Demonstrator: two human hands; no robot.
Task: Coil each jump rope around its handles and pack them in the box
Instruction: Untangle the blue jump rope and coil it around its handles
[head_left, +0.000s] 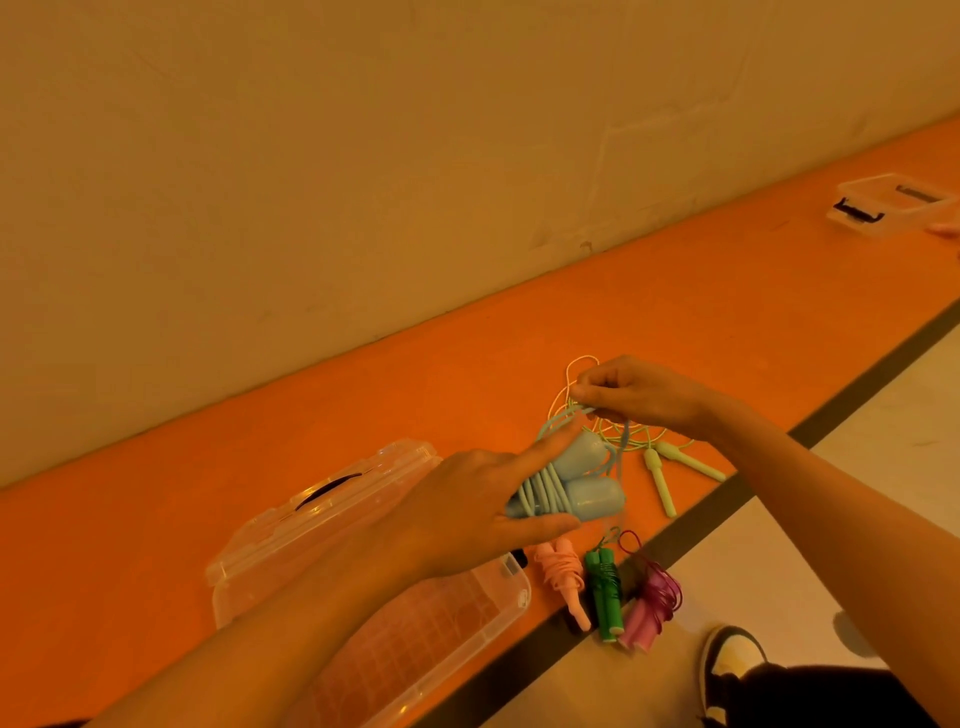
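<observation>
The blue rope, its cord partly wound round both handles, is gripped by the left hand above the orange surface. Its loose cord is pinched by the right hand. The open box is seen below, with the coiled pink rope laid just beside it.

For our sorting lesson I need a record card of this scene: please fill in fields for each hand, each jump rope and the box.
left hand: holds blue rope by both handles, cord wound round them
right hand: pinches the blue cord's free loop
light green rope: uncoiled on orange surface
pink rope, green rope, magenta rope: coiled, beside box
box: open
</observation>
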